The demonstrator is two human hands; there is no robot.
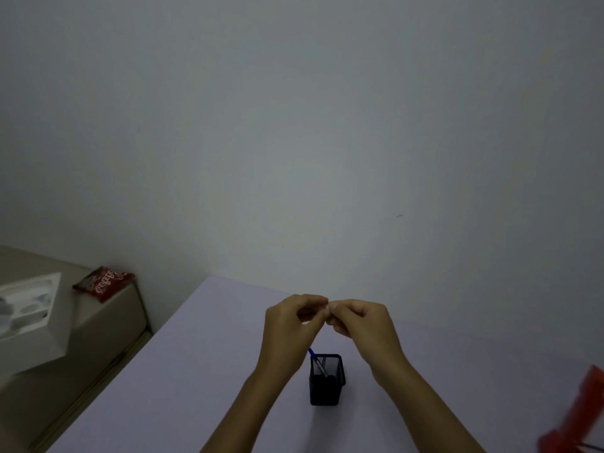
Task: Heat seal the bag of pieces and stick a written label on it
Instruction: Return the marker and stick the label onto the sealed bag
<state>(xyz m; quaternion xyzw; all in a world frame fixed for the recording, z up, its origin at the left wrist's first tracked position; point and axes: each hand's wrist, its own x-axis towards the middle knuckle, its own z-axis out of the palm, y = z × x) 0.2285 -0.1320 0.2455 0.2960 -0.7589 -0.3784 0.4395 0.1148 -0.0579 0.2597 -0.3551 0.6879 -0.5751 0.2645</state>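
At far left, off the table (183,371), I note a beige cabinet (108,318) carrying a white foam tray (29,308) and a red packet (103,283); neither looks like the bag of pieces, which I cannot find anywhere in view. Moving right, my left hand (289,318) is raised above the table, fingers curled, its tips meeting those of my right hand (359,322) over the black mesh pen cup (327,380), which holds a blue pen (316,361). Both hands seem to pinch something small and pale between them, probably the label (329,308), though it is too small and blurred to confirm. I judge it near-weightless, limp and prone to curl or stick to skin, so hold it by the very edge or a corner, adhesive kept off the fingertips. At far right a blurred red object (578,416), possibly the sealer, is cut by the frame edge.
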